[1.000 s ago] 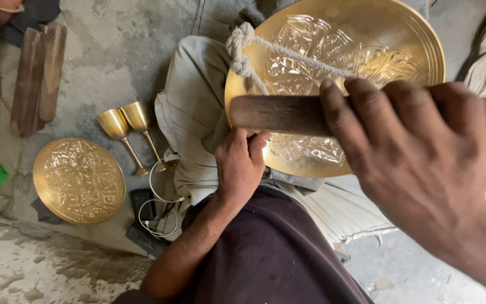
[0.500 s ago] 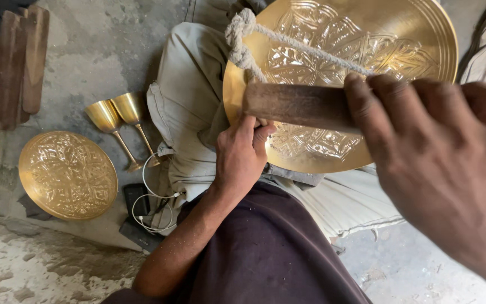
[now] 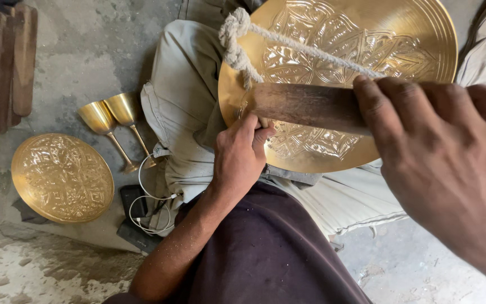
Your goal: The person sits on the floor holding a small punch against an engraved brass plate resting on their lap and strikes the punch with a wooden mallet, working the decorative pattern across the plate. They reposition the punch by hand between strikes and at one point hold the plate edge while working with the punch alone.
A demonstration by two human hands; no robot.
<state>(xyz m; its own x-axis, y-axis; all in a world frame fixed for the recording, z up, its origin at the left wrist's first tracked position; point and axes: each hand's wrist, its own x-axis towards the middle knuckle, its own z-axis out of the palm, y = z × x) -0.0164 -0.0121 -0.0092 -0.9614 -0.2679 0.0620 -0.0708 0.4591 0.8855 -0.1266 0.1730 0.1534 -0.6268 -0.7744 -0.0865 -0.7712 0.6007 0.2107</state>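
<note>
We grip a dark wooden mallet (image 3: 310, 107) in our right hand (image 3: 445, 169), fingers wrapped fully round its handle, the head held level over the lower half of a large engraved brass plate (image 3: 400, 45). Our left hand (image 3: 240, 160) is pinched closed at the plate's lower left rim, thumb and fingers seemingly round a small punch or tool that we cannot make out, its tip set against the metal. The plate rests tilted on our lap, propped on pale trousers (image 3: 187, 95), with a knotted rope (image 3: 237, 39) running across its face from the upper left rim. We judge this the embossing step, mallet poised to strike the tool; the next blow calls for the left hand to stay steady and for the mallet to land square on the tool and not on the knuckles just beside it. The rope lies close above the working spot and could catch the mallet. On the concrete floor (image 3: 85, 50), towards its left edge, lies a second, smaller engraved brass plate (image 3: 62, 177); two brass goblets (image 3: 113, 115) stand just beside it, a white cable (image 3: 144, 197) coils over a dark phone (image 3: 133, 200) near our knee, and two wooden slats (image 3: 9, 62) lie in the far left corner
</note>
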